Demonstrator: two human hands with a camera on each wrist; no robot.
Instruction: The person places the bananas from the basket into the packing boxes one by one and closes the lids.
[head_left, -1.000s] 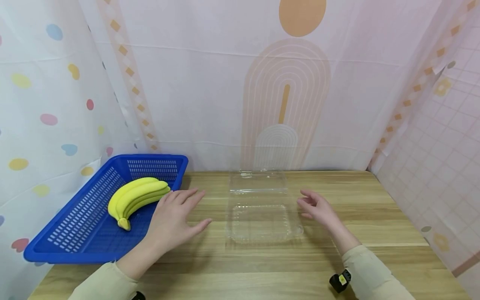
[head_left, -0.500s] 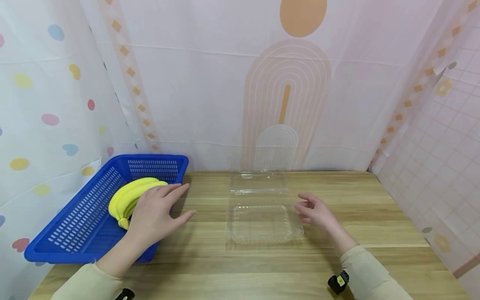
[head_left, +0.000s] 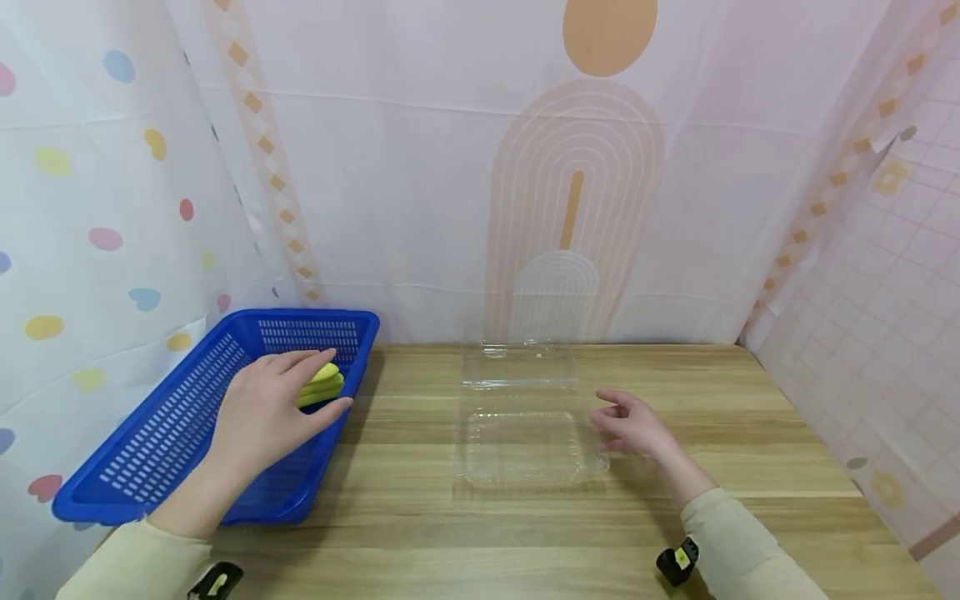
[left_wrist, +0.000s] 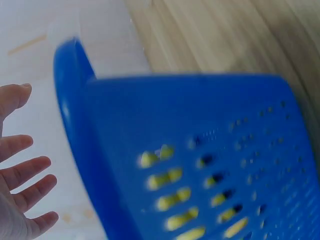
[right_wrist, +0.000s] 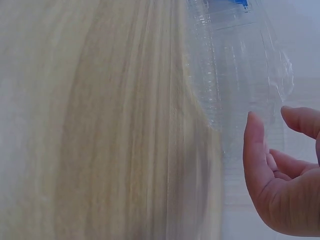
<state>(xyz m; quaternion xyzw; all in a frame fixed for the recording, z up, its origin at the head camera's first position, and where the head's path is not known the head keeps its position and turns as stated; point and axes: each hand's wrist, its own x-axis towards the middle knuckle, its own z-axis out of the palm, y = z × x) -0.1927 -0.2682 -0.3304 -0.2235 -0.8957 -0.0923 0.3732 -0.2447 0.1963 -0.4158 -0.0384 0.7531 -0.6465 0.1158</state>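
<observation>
A bunch of yellow bananas (head_left: 322, 387) lies in the blue plastic basket (head_left: 296, 508) at the left. Over the basket, my left hand (head_left: 258, 408) spreads its thumb and fingers with nothing in them, covering most of the bananas in the head view. The left wrist view shows the basket's slotted wall (left_wrist: 190, 110), with yellow through the slots, and the left hand (left_wrist: 22, 185) beyond its rim. A clear plastic clamshell box (head_left: 522, 450) stands with its lid raised at mid-table. Just right of it is my right hand (head_left: 633, 425), fingers loosely bent, holding nothing.
The wooden table (head_left: 420, 542) runs back to a patterned curtain (head_left: 405, 208). More curtain hangs along the left and right sides. The basket reaches close to the left curtain.
My left hand has moved left, from the basket's right edge to over the bananas, hiding most of them. The right hand and the clamshell box have stayed nearly still.
</observation>
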